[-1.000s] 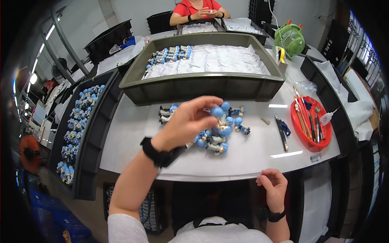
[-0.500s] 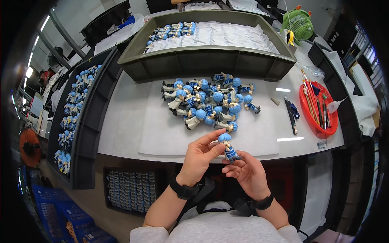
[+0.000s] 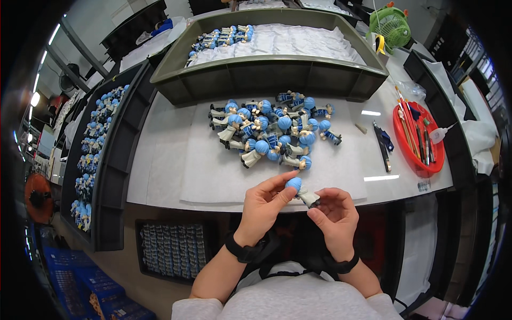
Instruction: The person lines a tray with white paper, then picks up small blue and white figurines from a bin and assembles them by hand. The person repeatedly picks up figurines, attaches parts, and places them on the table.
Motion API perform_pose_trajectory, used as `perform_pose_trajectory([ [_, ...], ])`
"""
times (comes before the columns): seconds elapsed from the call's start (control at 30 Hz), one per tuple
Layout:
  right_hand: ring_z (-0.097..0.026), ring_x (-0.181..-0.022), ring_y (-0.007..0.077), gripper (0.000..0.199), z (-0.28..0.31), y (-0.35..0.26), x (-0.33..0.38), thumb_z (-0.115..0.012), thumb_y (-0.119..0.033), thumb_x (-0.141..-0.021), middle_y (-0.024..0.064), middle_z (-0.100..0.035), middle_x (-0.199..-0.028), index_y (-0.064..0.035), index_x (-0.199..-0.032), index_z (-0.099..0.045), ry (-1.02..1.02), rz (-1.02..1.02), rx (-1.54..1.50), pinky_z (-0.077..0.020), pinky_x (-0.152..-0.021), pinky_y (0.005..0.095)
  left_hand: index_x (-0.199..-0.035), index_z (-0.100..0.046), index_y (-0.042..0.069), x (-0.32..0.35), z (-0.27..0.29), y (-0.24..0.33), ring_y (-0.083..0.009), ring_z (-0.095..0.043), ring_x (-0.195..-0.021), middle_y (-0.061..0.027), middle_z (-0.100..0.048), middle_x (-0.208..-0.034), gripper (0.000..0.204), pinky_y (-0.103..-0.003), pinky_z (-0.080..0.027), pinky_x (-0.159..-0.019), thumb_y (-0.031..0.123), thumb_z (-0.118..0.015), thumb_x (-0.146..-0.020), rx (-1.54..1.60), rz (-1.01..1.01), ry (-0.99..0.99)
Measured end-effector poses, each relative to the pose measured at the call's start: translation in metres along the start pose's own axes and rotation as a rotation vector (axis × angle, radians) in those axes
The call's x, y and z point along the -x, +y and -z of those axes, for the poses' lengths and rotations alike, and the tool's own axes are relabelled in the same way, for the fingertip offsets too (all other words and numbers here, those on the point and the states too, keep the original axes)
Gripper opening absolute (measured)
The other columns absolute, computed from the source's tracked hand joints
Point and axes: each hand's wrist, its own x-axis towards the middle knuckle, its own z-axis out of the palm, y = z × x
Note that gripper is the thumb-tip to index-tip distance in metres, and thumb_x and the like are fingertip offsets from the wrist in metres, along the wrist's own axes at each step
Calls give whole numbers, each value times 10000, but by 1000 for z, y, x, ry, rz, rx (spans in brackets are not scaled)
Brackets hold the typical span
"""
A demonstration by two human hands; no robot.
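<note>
At lower centre, held figurine [image 3: 306, 196]: slanting between both hands near the front edge of the table [image 3: 157, 181]; its blue head is pointing upper left, its pale coat is showing and its face is turning out of sight.
Left hand [image 3: 262, 208]: its fingers are gripping the figurine by the head, the thumb covering part of it.
Right hand [image 3: 340, 220]: its fingers are curling about the feet; whether they are pressing on them, I cannot tell.
Figurine pile [image 3: 284, 123]: lying mid-frame, the bodies overlapping so that many faces and limbs are hiding beneath others.
Large grey-green tray [image 3: 277, 80]: standing behind the pile, its near wall blocking some of its inside; figurine rows [image 3: 226, 37] are occupying its left end.
Dark crate [image 3: 108, 197]: running down the left, its wall partly screening the figurines inside.
Red tray [image 3: 417, 166]: sitting at right, its brushes [image 3: 404, 117] and white bottle [image 3: 438, 135] masking its floor; a long dark tool [image 3: 382, 151] is lying just left.
Green fan [image 3: 390, 26]: standing upper right.
Lower crate [image 3: 211, 234]: resting in shade below the table, its packed contents blurring together.
Top edge: cutting off further trays.
</note>
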Motion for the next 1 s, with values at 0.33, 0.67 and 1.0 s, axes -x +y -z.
perform_pose_trajectory([
  [0.33, -594, -874, 122, 507, -1, 3, -1, -797, -1, -686, 90, -606, -1043, 3, -1119, -533, -37, 224, 169, -514, -787, 254, -1248, -520, -15, 1, -9, -10, -158, -621, -980, -119, -627, -1120, 321, -297, -521, -854, 115, -518, -955, 177, 212, -31],
  [0.67, -583, -845, 111, 448, 18, 2, 0, -758, 3, -741, 87, -598, -1026, 16, -1139, -553, -41, 60, 148, -499, -757, 236, -1211, -540, -32, 1, -12, -11, -174, -595, -1035, -148, -605, -1170, 370, -298, -489, -890, -22, -622, -850, 142, -62, 44],
  [1.0, -624, -860, 123, 264, 76, -10, 1, -646, 19, -837, 83, -626, -1007, 29, -1098, -617, -75, -25, 183, -511, -765, 233, -1154, -579, -62, -9, -56, -15, -203, -604, -1010, -158, -595, -1176, 381, -312, -520, -864, -105, -644, -781, -79, -56, -131],
])
